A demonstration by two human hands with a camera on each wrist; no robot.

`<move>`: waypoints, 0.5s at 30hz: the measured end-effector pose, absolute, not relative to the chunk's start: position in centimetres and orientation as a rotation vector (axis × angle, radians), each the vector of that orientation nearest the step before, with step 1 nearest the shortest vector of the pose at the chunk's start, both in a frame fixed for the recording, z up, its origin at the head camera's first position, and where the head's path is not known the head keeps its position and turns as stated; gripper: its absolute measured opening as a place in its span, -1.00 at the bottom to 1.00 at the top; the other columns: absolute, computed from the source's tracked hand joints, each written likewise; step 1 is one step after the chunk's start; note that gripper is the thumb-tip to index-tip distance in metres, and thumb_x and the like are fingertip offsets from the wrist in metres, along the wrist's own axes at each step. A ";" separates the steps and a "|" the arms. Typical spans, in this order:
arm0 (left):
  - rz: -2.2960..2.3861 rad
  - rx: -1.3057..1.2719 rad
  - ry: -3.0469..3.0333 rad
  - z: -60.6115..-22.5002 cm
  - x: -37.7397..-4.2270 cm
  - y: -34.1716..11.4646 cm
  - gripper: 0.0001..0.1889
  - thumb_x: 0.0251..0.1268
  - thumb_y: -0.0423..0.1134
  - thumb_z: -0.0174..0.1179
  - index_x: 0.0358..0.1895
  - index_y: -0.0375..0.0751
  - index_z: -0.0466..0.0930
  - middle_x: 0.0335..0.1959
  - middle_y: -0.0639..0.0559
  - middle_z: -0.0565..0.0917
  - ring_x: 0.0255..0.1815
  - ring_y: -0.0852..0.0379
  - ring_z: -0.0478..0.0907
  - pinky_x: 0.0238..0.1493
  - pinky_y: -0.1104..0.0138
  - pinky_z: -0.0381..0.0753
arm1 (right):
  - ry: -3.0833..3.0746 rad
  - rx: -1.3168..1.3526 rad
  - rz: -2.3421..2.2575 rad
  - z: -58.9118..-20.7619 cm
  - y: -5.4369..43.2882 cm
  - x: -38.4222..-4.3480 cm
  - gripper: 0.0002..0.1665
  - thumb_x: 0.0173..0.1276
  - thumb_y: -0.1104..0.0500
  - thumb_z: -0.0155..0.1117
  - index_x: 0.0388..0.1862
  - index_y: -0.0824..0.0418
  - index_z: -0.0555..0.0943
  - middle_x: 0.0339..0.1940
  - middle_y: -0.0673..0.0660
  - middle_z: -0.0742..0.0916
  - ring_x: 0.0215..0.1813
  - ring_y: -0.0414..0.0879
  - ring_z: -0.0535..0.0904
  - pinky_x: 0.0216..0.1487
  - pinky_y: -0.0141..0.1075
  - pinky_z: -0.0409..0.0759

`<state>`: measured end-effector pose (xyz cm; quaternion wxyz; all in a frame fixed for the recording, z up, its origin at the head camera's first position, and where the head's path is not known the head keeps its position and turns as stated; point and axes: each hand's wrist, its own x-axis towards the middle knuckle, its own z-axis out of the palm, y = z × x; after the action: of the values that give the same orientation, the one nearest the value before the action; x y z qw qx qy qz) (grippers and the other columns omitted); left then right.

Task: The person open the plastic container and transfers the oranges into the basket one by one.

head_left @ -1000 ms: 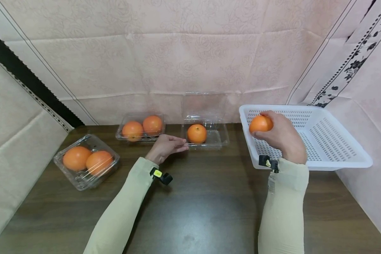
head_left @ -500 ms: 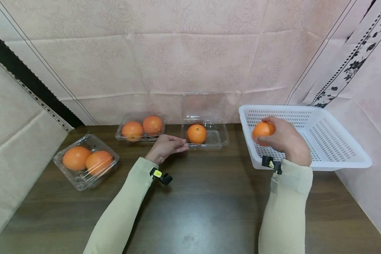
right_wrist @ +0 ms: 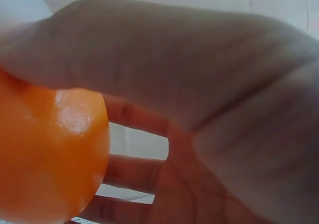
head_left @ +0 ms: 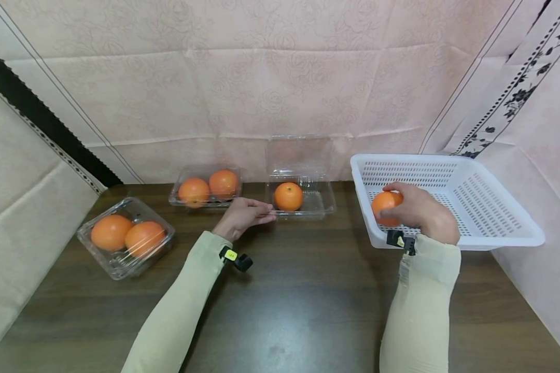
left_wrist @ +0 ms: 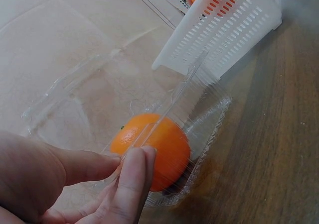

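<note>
My left hand [head_left: 246, 216] pinches the near left edge of an open clear plastic clamshell box [head_left: 318, 202] between thumb and fingers. One orange [head_left: 288, 197] sits in the left half of that box, and its lid [head_left: 299, 153] stands up at the back. In the left wrist view the pinched edge [left_wrist: 130, 145] crosses in front of the orange [left_wrist: 172, 152]. My right hand [head_left: 422, 210] is inside the white perforated basket [head_left: 499, 207], holding another orange [head_left: 386, 208] near the left wall. The right wrist view shows the thumb and fingers wrapped round this orange [right_wrist: 50, 154].
A closed clamshell box [head_left: 181, 197] with two oranges stands left of the open one. Another closed box [head_left: 121, 267] with two oranges sits angled at the far left. A pale patterned cloth [head_left: 280, 77] hangs behind the brown table [head_left: 280, 305].
My right hand has lowered the orange deeper into the basket, shifting toward the near side and slightly right. The left hand stays at the open box's edge.
</note>
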<state>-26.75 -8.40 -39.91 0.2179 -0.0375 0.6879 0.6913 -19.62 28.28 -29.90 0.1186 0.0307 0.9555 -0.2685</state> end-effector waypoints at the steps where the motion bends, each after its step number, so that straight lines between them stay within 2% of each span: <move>1: 1.917 -0.098 1.904 -39.9 -26.7 -8.4 -0.66 0.50 -0.38 0.18 0.23 -0.47 0.57 0.11 -0.30 0.71 -0.09 0.11 0.78 0.30 0.13 0.67 | 2.786 0.094 -0.785 -29.9 28.3 -19.6 -0.16 0.28 0.02 0.44 0.48 0.14 0.35 0.28 0.36 0.51 0.18 0.30 0.40 0.01 0.05 0.52; 15: 1.934 -0.075 1.886 -40.1 -26.8 -8.5 -0.66 0.49 -0.40 0.18 0.23 -0.50 0.56 0.15 -0.37 0.68 -0.12 0.11 0.78 0.32 0.10 0.65 | 2.659 0.171 -0.721 -30.5 28.6 -19.6 -0.12 0.25 -0.08 0.44 0.50 0.04 0.33 0.18 0.32 0.51 0.11 0.23 0.41 -0.11 -0.08 0.51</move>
<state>-26.83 -8.53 -40.13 0.2177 -0.0271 0.6812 0.6984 -19.55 28.62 -30.49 0.1894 0.0608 0.9458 -0.2566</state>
